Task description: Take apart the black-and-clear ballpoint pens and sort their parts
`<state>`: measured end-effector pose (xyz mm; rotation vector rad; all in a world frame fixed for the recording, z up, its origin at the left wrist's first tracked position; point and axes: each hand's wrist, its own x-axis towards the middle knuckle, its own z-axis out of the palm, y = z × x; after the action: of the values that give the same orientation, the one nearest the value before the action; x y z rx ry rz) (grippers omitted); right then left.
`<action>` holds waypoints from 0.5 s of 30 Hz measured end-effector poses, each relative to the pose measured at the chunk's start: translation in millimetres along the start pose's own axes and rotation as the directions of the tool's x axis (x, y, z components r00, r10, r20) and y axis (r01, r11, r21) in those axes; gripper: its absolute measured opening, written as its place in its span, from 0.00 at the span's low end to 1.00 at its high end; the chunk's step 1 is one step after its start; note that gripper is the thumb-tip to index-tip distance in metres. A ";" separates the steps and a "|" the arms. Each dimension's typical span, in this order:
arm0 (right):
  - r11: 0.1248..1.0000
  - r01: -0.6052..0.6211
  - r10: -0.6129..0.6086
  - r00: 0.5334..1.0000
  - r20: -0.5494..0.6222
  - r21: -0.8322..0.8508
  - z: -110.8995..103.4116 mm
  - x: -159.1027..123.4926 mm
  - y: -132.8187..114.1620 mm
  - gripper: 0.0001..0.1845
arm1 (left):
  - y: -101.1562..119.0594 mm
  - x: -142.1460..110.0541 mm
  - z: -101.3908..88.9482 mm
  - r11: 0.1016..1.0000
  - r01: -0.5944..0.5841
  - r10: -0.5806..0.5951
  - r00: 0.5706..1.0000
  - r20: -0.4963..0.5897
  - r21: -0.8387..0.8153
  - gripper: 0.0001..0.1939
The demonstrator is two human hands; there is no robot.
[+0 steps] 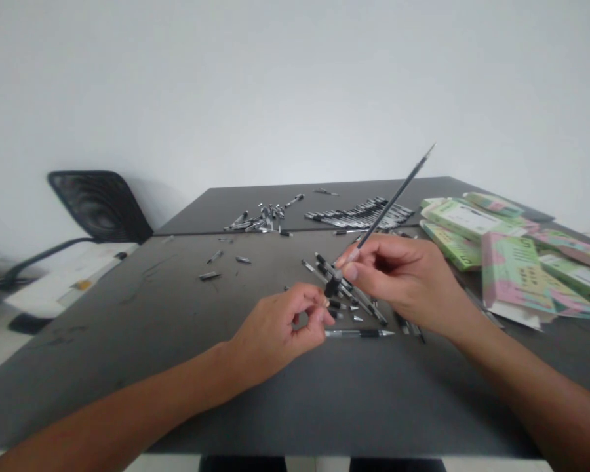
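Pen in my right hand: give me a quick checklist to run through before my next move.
1. Grip: right hand pinches the slim dark pen shaft between thumb and fingers: ok.
2. Left hand: its fingers are pinched together and hide anything between them: cannot tell.
3. Join: whether the black pen part between the hands is attached to the shaft: cannot tell.
4. Space below the hands: loose pens lie heaped there: not ok.
5. Silver-tipped pen: lies on the dark table, apart from both hands: ok.
6. Green and pink cardboard packets: sit off to the right, apart from the hands: ok.
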<state>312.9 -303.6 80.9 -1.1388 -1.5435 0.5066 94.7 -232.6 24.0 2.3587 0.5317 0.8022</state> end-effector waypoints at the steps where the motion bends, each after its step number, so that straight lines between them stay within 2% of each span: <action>1: 1.000 0.003 -0.003 1.000 0.003 -0.010 -0.4 -0.3 -0.3 0.09 | 0.1 0.2 -0.1 1.000 0.018 -0.018 1.000 0.009 -0.010 0.04; 5: 0.997 0.029 -0.028 1.000 0.014 -0.065 -0.6 -1.0 -3.9 0.09 | -1.2 0.0 0.1 0.995 0.081 -0.079 0.996 0.041 -0.053 0.04; 11: 0.993 0.064 -0.060 0.997 0.039 -0.101 2.3 -0.8 -5.6 0.10 | -3.7 -0.4 1.3 0.989 0.082 -0.073 0.994 0.079 -0.126 0.04; 15: 0.972 0.166 -0.161 0.986 0.044 -0.165 3.7 -1.7 -4.2 0.09 | -2.0 -0.7 0.0 0.984 0.100 -0.087 0.992 0.089 -0.149 0.03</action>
<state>307.7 -306.0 82.3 -1.1226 -1.7157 0.2874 93.9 -231.5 22.5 2.1979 0.5230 0.6751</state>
